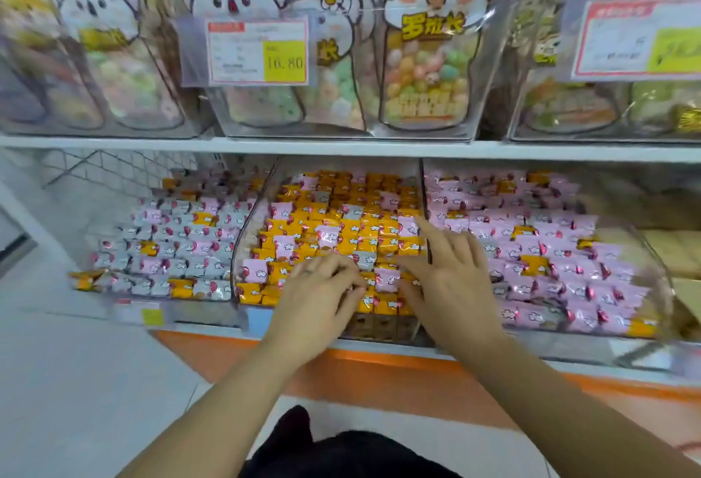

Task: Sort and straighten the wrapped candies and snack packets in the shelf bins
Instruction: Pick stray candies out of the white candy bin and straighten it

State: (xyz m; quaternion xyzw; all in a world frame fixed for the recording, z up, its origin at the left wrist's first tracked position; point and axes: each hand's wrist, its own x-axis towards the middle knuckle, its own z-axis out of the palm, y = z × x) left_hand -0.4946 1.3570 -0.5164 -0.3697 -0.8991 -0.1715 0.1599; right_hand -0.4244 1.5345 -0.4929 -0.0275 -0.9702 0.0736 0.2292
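Both over middle bin (254, 320) (divider (424, 189) beside): left hand (318, 290) grip unclear, right hand (449, 274) splayed.

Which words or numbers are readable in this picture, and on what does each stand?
"16.80": yellow patch of the white, red-edged price tag on the upper clear bin.
"罗拉长", seemingly: orange dog-shaped snack bag.
Blurred: right red-edged price tag, lower yellow shelf label, small wrapped candies.

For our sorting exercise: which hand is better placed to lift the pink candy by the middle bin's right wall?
Probably right: the right hand reaches beside that pink candy; the left hand curls lower, at the front.
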